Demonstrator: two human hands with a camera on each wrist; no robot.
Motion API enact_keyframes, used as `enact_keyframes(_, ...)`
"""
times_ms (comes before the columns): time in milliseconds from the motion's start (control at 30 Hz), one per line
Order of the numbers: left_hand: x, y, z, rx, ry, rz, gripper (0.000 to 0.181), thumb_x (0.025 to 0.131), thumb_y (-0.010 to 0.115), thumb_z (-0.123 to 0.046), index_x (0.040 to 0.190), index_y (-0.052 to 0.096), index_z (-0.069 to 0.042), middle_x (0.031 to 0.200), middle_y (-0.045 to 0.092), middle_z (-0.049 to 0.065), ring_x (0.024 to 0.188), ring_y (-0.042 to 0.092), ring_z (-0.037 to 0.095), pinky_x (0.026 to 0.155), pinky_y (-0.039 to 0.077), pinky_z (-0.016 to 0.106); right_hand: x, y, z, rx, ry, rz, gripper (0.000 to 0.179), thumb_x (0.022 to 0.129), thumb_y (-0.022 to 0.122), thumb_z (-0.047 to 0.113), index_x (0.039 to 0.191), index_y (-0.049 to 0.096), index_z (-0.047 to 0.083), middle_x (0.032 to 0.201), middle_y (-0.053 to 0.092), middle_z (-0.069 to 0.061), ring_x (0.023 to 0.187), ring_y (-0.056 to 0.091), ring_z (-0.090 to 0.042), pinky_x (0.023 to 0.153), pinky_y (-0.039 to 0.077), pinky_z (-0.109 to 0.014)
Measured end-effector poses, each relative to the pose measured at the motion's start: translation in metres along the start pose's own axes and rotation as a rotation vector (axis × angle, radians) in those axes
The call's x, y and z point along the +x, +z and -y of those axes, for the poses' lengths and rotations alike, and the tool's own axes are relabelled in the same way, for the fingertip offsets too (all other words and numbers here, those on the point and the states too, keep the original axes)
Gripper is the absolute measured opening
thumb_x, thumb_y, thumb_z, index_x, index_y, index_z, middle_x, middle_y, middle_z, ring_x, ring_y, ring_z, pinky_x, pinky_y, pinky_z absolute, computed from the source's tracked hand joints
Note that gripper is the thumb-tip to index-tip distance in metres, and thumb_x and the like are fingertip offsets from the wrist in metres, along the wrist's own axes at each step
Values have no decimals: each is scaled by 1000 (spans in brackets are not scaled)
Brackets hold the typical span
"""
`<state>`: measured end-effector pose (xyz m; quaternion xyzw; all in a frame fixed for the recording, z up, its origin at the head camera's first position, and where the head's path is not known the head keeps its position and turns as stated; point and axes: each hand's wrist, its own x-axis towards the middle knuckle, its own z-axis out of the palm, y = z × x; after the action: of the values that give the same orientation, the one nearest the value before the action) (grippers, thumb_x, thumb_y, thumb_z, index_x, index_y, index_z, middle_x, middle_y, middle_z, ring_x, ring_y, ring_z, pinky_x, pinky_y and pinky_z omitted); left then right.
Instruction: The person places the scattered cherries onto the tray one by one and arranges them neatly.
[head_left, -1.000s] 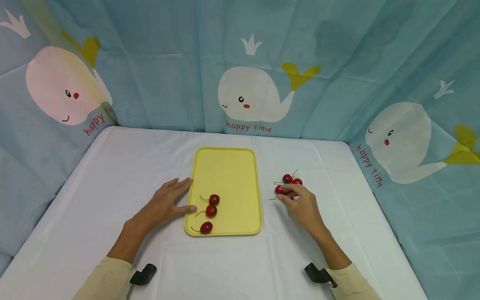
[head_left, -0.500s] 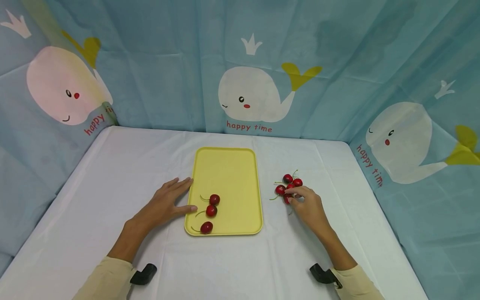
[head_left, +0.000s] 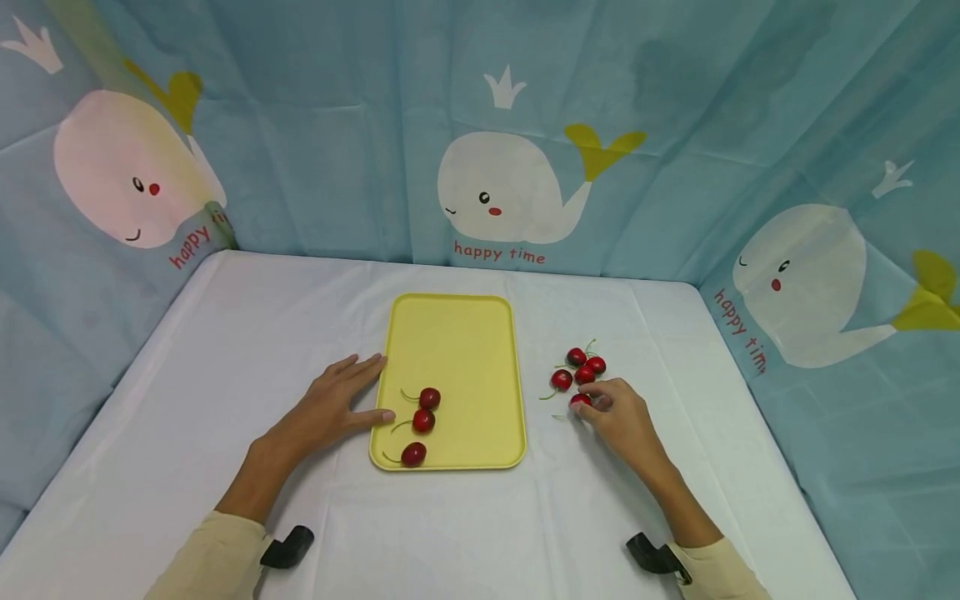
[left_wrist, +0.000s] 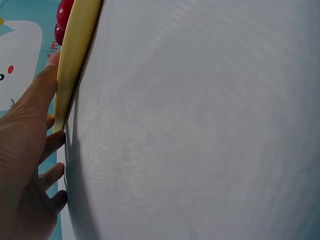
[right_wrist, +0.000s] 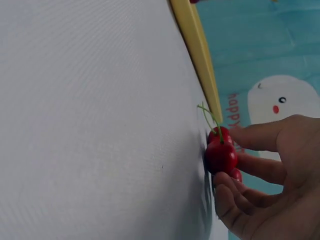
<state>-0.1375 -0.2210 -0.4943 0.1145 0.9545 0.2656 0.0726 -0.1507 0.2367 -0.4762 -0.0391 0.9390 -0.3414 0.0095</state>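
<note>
My right hand [head_left: 622, 417] pinches a red cherry [head_left: 579, 401] with a green stem, low over the white cloth. In the right wrist view, the thumb and fingers of the right hand [right_wrist: 280, 175] surround this cherry [right_wrist: 221, 158], with more red cherries partly hidden behind it. Several other cherries [head_left: 561, 380] lie in a loose cluster just beyond these fingertips. To the left, a yellow tray [head_left: 472, 350] bears three dark red cherries [head_left: 423, 421] along its near left side. My left hand [head_left: 322, 408] rests with spread fingers on the tray's left edge, thumb over the rim.
White cloth [head_left: 465, 533] covers the table. A blue curtain [head_left: 322, 183] printed with whales stands around the back and both sides. Each sleeve cuff has a black wrist device, such as the right one [head_left: 654, 554].
My right hand has moved back from the cluster toward the near right, drawing one cherry along and uncovering the others. The left hand and tray have stayed in place.
</note>
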Motion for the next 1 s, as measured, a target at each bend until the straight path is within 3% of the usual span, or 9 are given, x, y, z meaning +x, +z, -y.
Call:
enact_keyframes(167, 1, -1, 1, -4, 2, 1, 98, 90, 76, -63, 167, 36, -18, 172, 36, 8, 160, 21, 43, 123, 23, 74, -3, -1, -1, 34, 2, 35, 37, 91, 83, 13, 127, 76, 6, 125, 70, -12, 95, 68, -22, 67, 56, -23)
enact_keyframes(400, 0, -2, 1, -8, 5, 3, 97, 91, 77, -62, 167, 36, -18, 172, 36, 7, 160, 21, 43, 123, 23, 74, -5, 1, -1, 28, -17, 45, 40, 85, 88, 7, 124, 77, 7, 118, 72, -11, 88, 67, -19, 64, 56, -22)
enact_keyframes(700, 0, -2, 0, -7, 4, 3, 97, 91, 76, -63, 167, 36, -18, 172, 36, 8, 160, 21, 43, 123, 23, 73, -6, 2, -2, 15, 7, 35, 40, 86, 90, 13, 123, 77, 11, 111, 68, -8, 92, 64, -22, 66, 56, -21)
enact_keyframes(1000, 0, 0, 0, -4, 17, -9, 97, 90, 76, -63, 167, 37, -17, 171, 37, 8, 160, 22, 43, 123, 23, 74, -6, 4, 7, 67, -34, 10, 41, 87, 88, 11, 126, 76, 13, 121, 73, -9, 95, 71, -25, 68, 60, -23)
